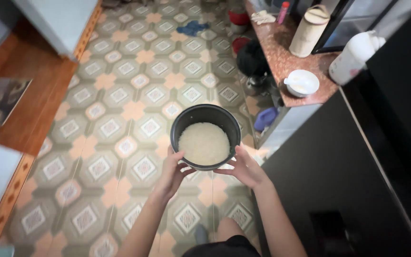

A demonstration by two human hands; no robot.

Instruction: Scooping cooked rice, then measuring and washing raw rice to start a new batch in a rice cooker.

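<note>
Two bare hands hold a round black metal cooker pot point(205, 136) with white rice point(204, 143) inside, above a patterned tile floor point(120, 95).

The left hand point(173, 172) grips the near left rim of the pot and the right hand point(245, 167) grips the near right rim, so the hands are apart and both are clamped on the pot. The rice covers the bottom of the pot in a flat layer. To the right is a brown stone counter point(281, 57); on it stand a white bowl point(301, 83), a tall beige cylinder container point(309, 31) and a white plastic jug point(356, 56). A large black appliance surface point(348, 171) is just beside the right arm. A wooden step point(29, 100) lies far to the left.
</note>
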